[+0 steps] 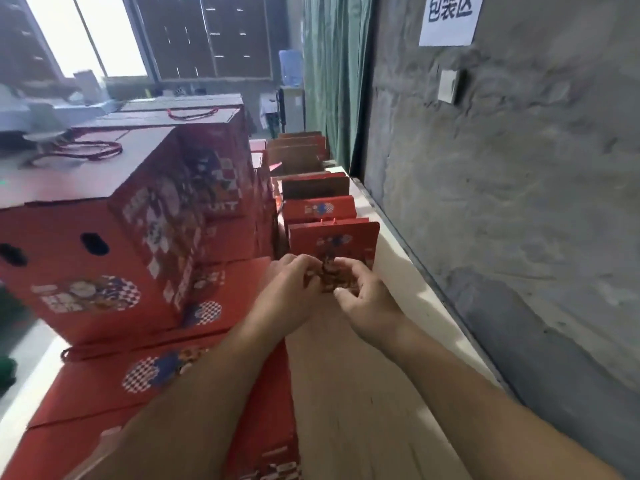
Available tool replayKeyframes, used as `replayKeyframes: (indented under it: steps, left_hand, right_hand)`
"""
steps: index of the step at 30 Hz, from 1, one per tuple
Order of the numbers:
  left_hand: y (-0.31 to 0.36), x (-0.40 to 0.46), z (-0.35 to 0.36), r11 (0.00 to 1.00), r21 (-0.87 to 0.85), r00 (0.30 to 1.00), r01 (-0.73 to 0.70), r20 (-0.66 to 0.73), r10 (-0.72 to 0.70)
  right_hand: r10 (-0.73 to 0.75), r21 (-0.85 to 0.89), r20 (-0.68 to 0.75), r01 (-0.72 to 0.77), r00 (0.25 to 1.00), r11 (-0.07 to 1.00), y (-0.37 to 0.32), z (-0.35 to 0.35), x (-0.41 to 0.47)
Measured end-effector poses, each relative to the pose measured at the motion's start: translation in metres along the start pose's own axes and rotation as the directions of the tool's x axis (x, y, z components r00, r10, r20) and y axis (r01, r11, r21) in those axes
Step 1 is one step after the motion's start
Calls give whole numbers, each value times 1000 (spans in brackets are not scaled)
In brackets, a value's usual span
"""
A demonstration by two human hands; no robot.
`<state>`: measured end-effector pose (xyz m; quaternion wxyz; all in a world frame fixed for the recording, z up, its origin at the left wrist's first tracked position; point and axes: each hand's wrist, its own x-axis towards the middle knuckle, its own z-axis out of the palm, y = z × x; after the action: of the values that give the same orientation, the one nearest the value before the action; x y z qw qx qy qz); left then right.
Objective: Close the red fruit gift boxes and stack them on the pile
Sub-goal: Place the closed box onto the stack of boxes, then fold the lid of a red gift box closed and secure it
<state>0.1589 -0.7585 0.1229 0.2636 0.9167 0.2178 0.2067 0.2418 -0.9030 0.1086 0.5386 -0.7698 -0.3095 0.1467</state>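
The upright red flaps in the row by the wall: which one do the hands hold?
The nearest red flap: the left hand and right hand grip its lower edge. The others stand behind it, untouched.

Your both forearms bare, stretched forward, converging. Your left hand (289, 294) palm down, fingers curled, tips tucked under. Your right hand (363, 294) just beside it, fingers curled, thumb pointing toward left hand. Fingertips nearly meet; both pinch something between them, blurred.
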Motion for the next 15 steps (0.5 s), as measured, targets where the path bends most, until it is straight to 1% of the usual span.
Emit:
replayKeyframes:
  steps: [1,3,4,5,7,9,10,11,12,14,15]
  left_hand:
    - [-5,6,5,993,113,1000,-13,-7,14]
    - [-6,17,13,944,328,999,-36,51,20]
    - [-3,28,14,920,388,996,-54,87,22]
    - [1,39,14,914,401,995,-67,97,31]
    - [8,61,11,901,421,994,-103,68,82]
    - [6,79,13,863,482,985,-152,-1,175]
    - [1,83,16,838,522,981,-163,-3,193]
    - [-6,85,19,825,544,984,-154,9,178]
    - [-13,84,23,840,526,989,-132,13,147]
    - [-23,85,29,895,440,996,-78,-10,92]
    - [-26,86,31,905,420,997,-64,-21,80]
  right_hand:
    - [18,-70,27,-16,999,997,12,-2,22]
    - [54,-210,65,-40,996,977,34,-3,68]
    - [86,-265,82,-61,993,962,42,-2,90]
    - [131,-310,107,-92,986,946,50,2,110]
    - [214,-376,139,-149,967,915,63,12,147]
    - [241,-436,151,-154,959,887,78,20,178]
    - [236,-473,165,-133,958,871,85,22,192]
    - [229,-506,185,-108,956,856,91,23,205]
    - [224,-535,207,-82,952,841,97,24,216]
    - [210,-580,238,-35,948,814,108,27,238]
    - [209,-605,246,-18,946,796,112,28,247]
